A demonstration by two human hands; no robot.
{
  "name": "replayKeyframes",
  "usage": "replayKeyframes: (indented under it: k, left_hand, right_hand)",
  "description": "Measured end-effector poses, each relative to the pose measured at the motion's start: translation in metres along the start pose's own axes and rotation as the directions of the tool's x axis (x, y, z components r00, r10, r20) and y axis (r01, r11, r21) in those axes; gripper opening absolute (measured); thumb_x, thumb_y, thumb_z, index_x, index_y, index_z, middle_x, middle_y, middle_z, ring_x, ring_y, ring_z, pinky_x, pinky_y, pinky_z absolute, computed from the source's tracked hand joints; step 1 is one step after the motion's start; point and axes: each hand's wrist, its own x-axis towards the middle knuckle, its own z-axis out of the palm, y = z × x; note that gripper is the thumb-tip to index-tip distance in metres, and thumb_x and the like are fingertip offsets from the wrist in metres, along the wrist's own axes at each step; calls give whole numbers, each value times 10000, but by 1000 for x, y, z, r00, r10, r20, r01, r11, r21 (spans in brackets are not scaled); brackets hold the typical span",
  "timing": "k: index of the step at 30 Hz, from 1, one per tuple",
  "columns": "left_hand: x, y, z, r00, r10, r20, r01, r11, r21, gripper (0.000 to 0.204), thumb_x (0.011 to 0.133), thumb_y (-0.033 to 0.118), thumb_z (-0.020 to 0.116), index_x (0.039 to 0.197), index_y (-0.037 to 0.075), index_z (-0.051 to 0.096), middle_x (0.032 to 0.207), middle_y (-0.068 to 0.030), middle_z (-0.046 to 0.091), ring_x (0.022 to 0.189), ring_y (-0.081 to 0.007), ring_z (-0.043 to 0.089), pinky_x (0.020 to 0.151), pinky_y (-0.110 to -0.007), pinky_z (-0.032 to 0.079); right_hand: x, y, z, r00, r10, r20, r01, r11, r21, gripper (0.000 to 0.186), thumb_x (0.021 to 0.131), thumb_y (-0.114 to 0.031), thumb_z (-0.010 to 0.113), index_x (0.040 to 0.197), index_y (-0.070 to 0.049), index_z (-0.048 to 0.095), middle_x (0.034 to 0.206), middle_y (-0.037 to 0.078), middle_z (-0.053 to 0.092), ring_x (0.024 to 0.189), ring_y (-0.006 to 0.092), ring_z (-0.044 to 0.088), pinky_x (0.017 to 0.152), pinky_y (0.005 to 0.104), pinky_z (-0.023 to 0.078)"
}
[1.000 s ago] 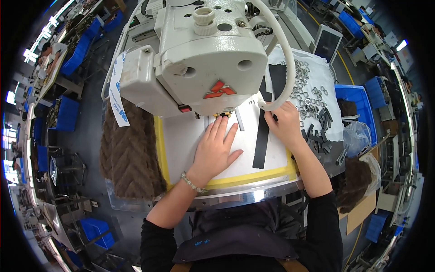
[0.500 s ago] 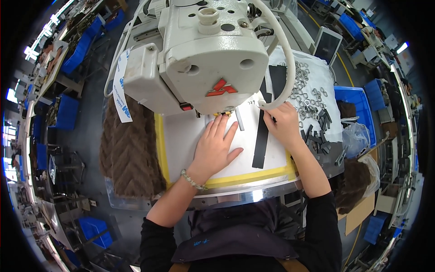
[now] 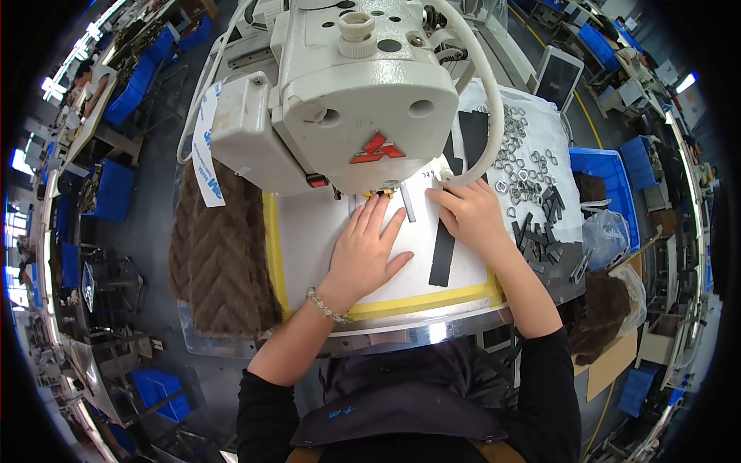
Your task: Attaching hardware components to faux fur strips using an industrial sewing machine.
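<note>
My left hand (image 3: 363, 251) lies flat on the white work surface (image 3: 316, 255), fingers stretched and thumb spread. Its fingertips reach the small needle area under the head of a large off-white sewing machine (image 3: 370, 92), where the machine hides what they touch. My right hand (image 3: 475, 220) rests over a long black strip (image 3: 442, 258), index finger and thumb apart and pointing left; I see nothing held in it. A white hose (image 3: 494, 100) covers part of its far fingers. Between the hands lies a narrow grey strip (image 3: 407, 202).
Brown fur pieces (image 3: 224, 255) hang at the table's left. On the right, a white cloth (image 3: 567, 208) carries several metal rings (image 3: 525, 170), beside short black strips (image 3: 544, 231). Farther right are a blue crate (image 3: 629, 193) and a clear plastic bag (image 3: 606, 235). Yellow tape (image 3: 432, 301) edges the work surface.
My right hand has shifted slightly left and its curled fingers have straightened, index finger now extended past the black strip. My left hand has stayed in place.
</note>
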Motion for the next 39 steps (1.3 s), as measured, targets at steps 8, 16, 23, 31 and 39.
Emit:
replayKeyframes:
  k: [8, 16, 23, 31, 39]
  left_hand:
    - [0, -1, -1, 1000, -15, -4, 15, 1000, -7, 648, 809, 402, 708, 1313, 32, 537, 1372, -246, 457, 1289, -383, 443, 1101, -468, 339]
    - [1, -3, -4, 1000, -16, 20, 16, 1000, 14, 693, 829, 466, 668, 1332, 13, 520, 1382, -266, 457, 1302, -374, 442, 1107, -456, 331]
    - [0, -2, -2, 1000, -7, 6, 7, 1000, 9, 680, 828, 452, 673, 1329, 17, 526, 1381, -273, 456, 1297, -395, 438, 1106, -469, 330]
    - [-2, -1, 0, 1000, -17, 1, 17, 1000, -2, 658, 831, 427, 682, 1330, 26, 528, 1380, -273, 454, 1300, -405, 431, 1106, -476, 329]
    - [0, -1, -1, 1000, -15, 16, 14, 999, 41, 692, 838, 468, 658, 1339, 12, 515, 1405, -282, 435, 1318, -389, 424, 1113, -454, 326]
  right_hand:
    - [-2, 0, 0, 999, -28, 30, 28, 999, 22, 261, 714, -57, 701, 973, -90, 695, 1061, 62, 691, 933, 218, 660, 784, 339, 496]
    - [-1, 0, -2, 998, -27, 50, 24, 998, 51, 247, 716, -57, 705, 961, -87, 702, 1050, 63, 704, 933, 222, 667, 789, 338, 505]
    - [-2, 1, -1, 999, -32, 41, 30, 998, 50, 234, 719, -63, 709, 952, -87, 704, 1045, 61, 707, 935, 221, 669, 786, 336, 504]
    - [-3, 1, -1, 998, -28, 52, 25, 998, 57, 227, 725, -66, 710, 950, -92, 705, 1048, 56, 710, 936, 221, 676, 770, 333, 509]
    - [-1, 2, -2, 998, -38, 42, 36, 998, 60, 227, 728, -66, 708, 953, -87, 704, 1049, 63, 711, 942, 231, 680, 769, 336, 510]
